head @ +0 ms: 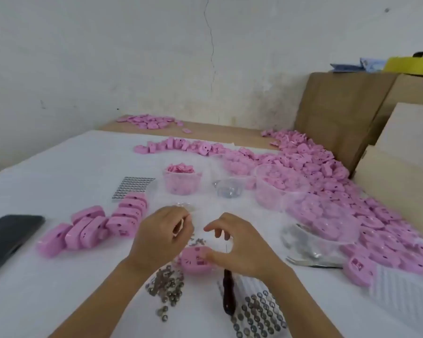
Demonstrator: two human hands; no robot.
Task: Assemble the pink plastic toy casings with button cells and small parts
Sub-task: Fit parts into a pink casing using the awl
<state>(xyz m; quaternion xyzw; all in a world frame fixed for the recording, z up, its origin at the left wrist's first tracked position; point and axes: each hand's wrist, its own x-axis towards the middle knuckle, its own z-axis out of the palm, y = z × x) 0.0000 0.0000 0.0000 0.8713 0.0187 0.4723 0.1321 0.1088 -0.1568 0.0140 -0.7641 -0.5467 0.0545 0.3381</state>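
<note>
An open casing (196, 261) lies flat on the counter (66, 172), at 5 o'clock from the left hand (163, 234), whose fingers (181, 224) pinch something too small to identify. The right hand (237, 247), nearer, hovers with curled fingers, holding nothing. Tubs (181, 181) at 12 o'clock hold pink parts.

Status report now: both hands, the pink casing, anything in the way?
Left hand pinching something tiny. Right hand open, thumb on pink casing. Loose button cells and dark tool close by, not blocking.

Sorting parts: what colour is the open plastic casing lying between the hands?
Pink; the open plastic casing shows best in the head view.
</note>
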